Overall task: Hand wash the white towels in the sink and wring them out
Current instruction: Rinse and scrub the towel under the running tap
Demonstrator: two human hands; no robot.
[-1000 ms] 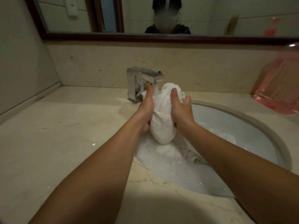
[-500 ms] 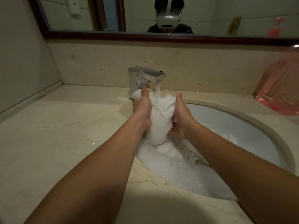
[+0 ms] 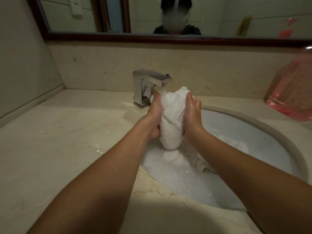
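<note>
Head view: we are curling our fingers (image 3: 190,98) round the white towel (image 3: 172,120), left hand (image 3: 154,119) and right hand (image 3: 191,117) squeezing its bunched roll from either side. We are holding it upright above the sink (image 3: 244,129), its top under water running from the faucet (image 3: 146,85). More white cloth (image 3: 200,164) is lying in the suds (image 3: 177,176) below. A pink bottle (image 3: 292,92) is standing on the counter (image 3: 67,141).
</note>
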